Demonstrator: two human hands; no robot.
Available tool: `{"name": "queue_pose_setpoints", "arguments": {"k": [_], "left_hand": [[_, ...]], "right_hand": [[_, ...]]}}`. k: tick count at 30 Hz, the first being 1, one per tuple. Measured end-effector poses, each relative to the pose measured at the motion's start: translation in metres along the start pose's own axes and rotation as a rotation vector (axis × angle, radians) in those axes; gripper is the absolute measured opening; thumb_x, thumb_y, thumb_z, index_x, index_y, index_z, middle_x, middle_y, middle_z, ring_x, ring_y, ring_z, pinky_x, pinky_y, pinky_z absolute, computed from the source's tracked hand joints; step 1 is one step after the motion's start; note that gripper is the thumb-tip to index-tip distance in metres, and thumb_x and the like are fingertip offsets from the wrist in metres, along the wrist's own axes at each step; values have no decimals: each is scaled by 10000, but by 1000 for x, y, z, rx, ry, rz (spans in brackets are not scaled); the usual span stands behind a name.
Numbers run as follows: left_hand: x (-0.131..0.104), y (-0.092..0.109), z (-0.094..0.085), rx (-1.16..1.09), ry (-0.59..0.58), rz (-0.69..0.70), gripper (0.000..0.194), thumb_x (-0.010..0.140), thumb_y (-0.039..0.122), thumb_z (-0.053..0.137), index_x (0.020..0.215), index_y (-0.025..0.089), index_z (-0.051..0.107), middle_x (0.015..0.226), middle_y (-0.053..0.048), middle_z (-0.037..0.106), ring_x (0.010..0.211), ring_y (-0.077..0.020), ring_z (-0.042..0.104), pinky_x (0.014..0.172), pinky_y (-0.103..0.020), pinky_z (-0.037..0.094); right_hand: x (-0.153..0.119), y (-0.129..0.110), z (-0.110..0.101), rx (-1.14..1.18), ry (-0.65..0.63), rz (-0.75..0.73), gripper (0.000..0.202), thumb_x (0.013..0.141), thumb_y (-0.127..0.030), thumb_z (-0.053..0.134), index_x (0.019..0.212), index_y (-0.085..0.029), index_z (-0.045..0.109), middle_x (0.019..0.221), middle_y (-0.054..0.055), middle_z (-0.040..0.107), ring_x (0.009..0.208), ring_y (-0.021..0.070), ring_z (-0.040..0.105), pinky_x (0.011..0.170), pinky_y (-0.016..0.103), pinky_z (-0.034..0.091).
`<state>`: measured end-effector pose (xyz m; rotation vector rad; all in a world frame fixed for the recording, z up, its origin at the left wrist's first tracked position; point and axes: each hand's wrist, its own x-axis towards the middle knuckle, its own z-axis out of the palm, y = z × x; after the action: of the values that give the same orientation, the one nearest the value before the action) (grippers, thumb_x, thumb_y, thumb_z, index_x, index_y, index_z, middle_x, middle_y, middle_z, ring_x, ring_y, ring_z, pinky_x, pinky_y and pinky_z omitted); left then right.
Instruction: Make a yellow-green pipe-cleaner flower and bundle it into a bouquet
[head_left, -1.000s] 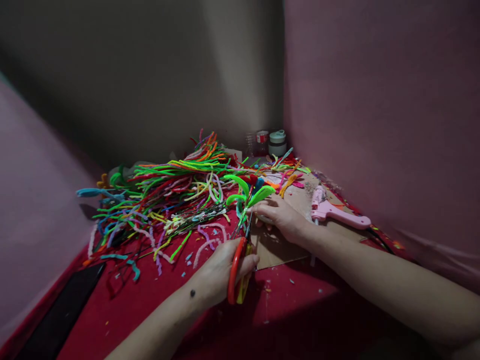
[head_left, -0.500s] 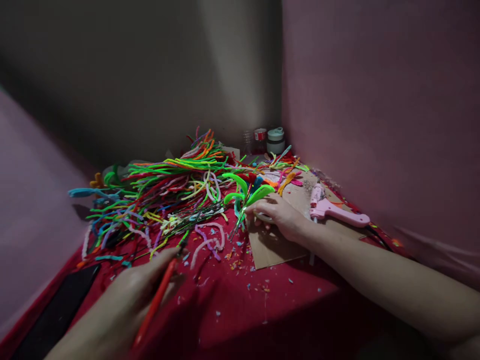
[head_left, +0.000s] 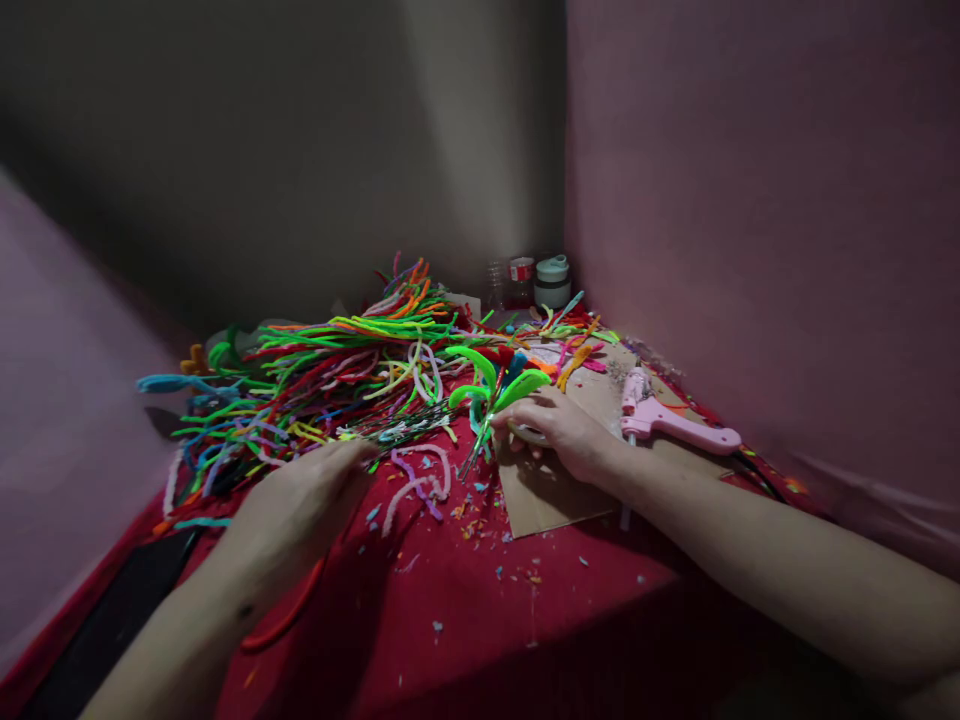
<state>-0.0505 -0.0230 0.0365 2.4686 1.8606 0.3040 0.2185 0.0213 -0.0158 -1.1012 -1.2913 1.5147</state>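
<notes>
My right hand [head_left: 551,425] is closed on the stems of a bright green leafed flower piece [head_left: 531,384], with a roll of tape partly hidden under the fingers. My left hand [head_left: 311,500] reaches over the near edge of the pile; its fingertips are at a bunch of thin wire stems [head_left: 405,428], and what they grip is hidden. A red handle [head_left: 289,622] shows below that palm. Curled pink and purple pipe cleaners [head_left: 442,475] lie between the hands.
A large heap of colored pipe cleaners [head_left: 337,350] fills the back left. On the right, a pink glue gun [head_left: 686,428] rests on cardboard [head_left: 540,505]. A black phone-like object [head_left: 112,625] lies front left. A lidded jar [head_left: 553,285] stands at the back.
My left hand has moved forward and turned palm down, over the wire stems' left end. The red-handled tool has swung beneath it. My right hand stays almost where it was.
</notes>
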Motion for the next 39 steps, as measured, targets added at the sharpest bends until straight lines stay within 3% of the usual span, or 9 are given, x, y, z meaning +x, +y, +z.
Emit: {"name": "queue_pose_setpoints", "arguments": {"k": [2, 5, 9, 18, 22, 24, 30, 39], "left_hand": [[23, 33, 1, -48, 25, 161, 269, 872, 335, 423, 940, 206, 649, 939, -55, 697, 831, -198, 631, 729, -276, 436], [55, 73, 8, -143, 51, 280, 209, 859, 272, 461, 893, 199, 654, 862, -29, 680, 744, -149, 599, 673, -239, 418], [83, 95, 19, -97, -49, 314, 150, 808, 275, 543, 808, 190, 668, 693, -10, 624, 644, -145, 550, 578, -233, 365], [91, 95, 29, -22, -75, 255, 131, 755, 213, 530, 774, 186, 657, 726, -40, 621, 703, -187, 565, 606, -264, 362], [88, 94, 35, -58, -68, 174, 180, 760, 278, 549, 883, 170, 623, 814, -66, 639, 725, -207, 582, 615, -282, 384], [85, 92, 41, -157, -55, 71, 249, 737, 311, 585, 943, 171, 595, 810, -56, 642, 728, -215, 589, 622, -291, 397], [79, 85, 61, -836, -113, -140, 380, 596, 236, 692, 948, 188, 558, 763, -10, 657, 738, -200, 624, 635, -278, 451], [68, 93, 58, -1058, -151, -249, 361, 643, 213, 548, 984, 171, 437, 575, 38, 573, 441, -133, 536, 435, -240, 415]], "right_hand": [[-1, -1, 0, 4, 10, 1, 152, 678, -308, 600, 674, -162, 642, 664, 61, 612, 562, 130, 521, 425, 225, 349], [-1, -2, 0, -2, -1, -22, 140, 681, -294, 588, 657, -162, 628, 664, 59, 609, 547, 125, 511, 413, 222, 331], [0, -1, -1, -41, -5, -34, 143, 697, -266, 521, 602, -167, 560, 599, 33, 571, 502, 108, 485, 410, 217, 314], [3, 3, -1, 9, -20, -1, 115, 713, -258, 527, 653, -168, 566, 578, 14, 554, 465, 97, 453, 397, 213, 294], [4, 2, -2, 13, -41, -9, 134, 721, -257, 521, 645, -160, 573, 646, 31, 593, 501, 94, 481, 400, 200, 295], [5, 2, -2, 10, -49, -5, 146, 721, -253, 511, 639, -152, 577, 657, 40, 598, 498, 90, 480, 399, 200, 291], [6, 4, -2, -6, -36, -22, 152, 715, -261, 525, 696, -139, 615, 686, 49, 608, 509, 99, 509, 402, 202, 305], [1, 2, 0, 41, -20, -73, 147, 730, -245, 534, 659, -138, 605, 607, 25, 569, 483, 77, 472, 414, 195, 311]]}}
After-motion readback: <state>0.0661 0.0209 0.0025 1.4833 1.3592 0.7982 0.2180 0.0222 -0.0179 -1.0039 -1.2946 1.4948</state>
